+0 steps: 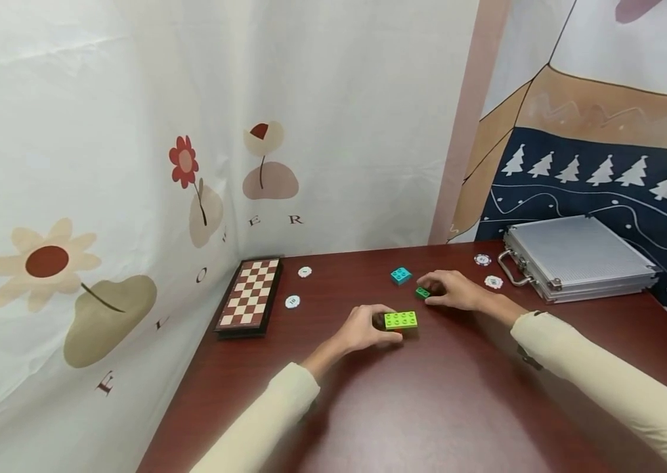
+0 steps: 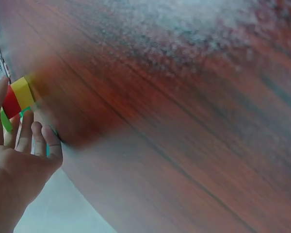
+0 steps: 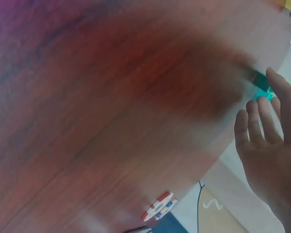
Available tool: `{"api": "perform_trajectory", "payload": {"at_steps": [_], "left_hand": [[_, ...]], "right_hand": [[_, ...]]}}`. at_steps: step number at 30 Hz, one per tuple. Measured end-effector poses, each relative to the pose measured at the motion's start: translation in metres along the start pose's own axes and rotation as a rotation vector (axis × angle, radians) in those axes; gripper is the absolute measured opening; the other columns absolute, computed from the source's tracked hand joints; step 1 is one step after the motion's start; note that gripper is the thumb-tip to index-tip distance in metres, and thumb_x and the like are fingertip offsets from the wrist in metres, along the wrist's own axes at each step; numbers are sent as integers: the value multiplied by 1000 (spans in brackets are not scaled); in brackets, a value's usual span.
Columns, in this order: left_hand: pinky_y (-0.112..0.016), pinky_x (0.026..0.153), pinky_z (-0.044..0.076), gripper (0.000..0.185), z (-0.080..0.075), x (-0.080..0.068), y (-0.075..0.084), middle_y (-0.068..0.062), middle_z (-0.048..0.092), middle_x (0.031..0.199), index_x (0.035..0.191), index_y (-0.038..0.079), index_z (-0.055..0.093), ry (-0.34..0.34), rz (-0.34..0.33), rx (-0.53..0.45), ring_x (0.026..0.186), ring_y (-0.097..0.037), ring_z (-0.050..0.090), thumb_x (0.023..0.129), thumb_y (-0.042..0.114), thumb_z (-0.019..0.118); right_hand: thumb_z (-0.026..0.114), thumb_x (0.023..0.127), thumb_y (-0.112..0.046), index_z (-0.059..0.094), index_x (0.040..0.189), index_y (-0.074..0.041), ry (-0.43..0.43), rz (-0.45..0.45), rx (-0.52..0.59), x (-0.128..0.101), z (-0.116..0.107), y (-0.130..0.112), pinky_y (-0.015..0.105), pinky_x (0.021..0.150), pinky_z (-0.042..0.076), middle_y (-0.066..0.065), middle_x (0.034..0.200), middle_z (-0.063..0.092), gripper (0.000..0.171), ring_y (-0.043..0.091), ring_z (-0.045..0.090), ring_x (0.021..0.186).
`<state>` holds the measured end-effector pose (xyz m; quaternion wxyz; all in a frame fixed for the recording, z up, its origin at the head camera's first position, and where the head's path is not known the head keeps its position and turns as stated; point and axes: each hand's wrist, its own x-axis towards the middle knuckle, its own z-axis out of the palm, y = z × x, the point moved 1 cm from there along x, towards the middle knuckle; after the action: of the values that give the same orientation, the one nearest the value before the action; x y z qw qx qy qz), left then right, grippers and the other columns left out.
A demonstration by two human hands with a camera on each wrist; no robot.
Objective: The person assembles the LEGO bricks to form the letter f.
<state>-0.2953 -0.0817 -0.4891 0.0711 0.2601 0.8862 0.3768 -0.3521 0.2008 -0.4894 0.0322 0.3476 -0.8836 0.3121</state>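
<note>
The left hand (image 1: 363, 328) pinches the stack (image 1: 401, 320) near its nine o'clock end; the right hand (image 1: 453, 290) pinches the green brick (image 1: 423, 293) at the stack's one o'clock. Both should be light, stiff, slightly slick plastic, hard to break, best held by flat sides.

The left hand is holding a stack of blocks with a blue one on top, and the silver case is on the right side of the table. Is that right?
Almost! The top block is lime green, not blue, as the head view shows. The left hand does hold the stack, and the silver case is on the right side of the table.
</note>
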Motion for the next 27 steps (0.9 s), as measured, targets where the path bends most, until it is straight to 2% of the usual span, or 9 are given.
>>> {"api": "perform_trajectory", "payload": {"at_steps": [3,6,10,17,27], "left_hand": [[-24,74,51,50,-2,0,-1,9,72,91,124,17,74,4,25,2,84,-9,66,81,35,92],[-25,75,51,51,-4,-1,-1,9,71,91,125,18,74,13,39,0,86,-14,67,81,37,91],[-25,76,51,48,-6,0,-1,10,72,91,125,20,75,23,50,0,87,-15,68,82,36,90],[-25,79,53,40,-7,3,-1,7,77,104,122,20,78,33,62,13,92,-13,71,85,32,88],[-23,75,51,35,-9,5,1,9,76,100,115,21,81,32,38,31,91,-15,69,84,33,89]], "right_hand": [[75,93,-1,65,133,4,-34,-41,4,1,-2,1,51,93,55,17,124,70,41,30,69,109],[72,95,2,66,133,5,-68,-56,2,2,-2,0,53,95,54,18,129,69,39,32,68,113],[72,96,0,69,130,4,-73,-36,1,2,-2,-1,53,95,54,17,126,71,35,31,68,111],[78,94,-9,73,123,1,-44,18,5,1,0,0,48,90,57,11,117,74,31,24,68,101],[81,92,-14,75,118,-1,-11,17,8,-2,1,-1,35,81,58,5,104,74,29,18,68,91]]}}
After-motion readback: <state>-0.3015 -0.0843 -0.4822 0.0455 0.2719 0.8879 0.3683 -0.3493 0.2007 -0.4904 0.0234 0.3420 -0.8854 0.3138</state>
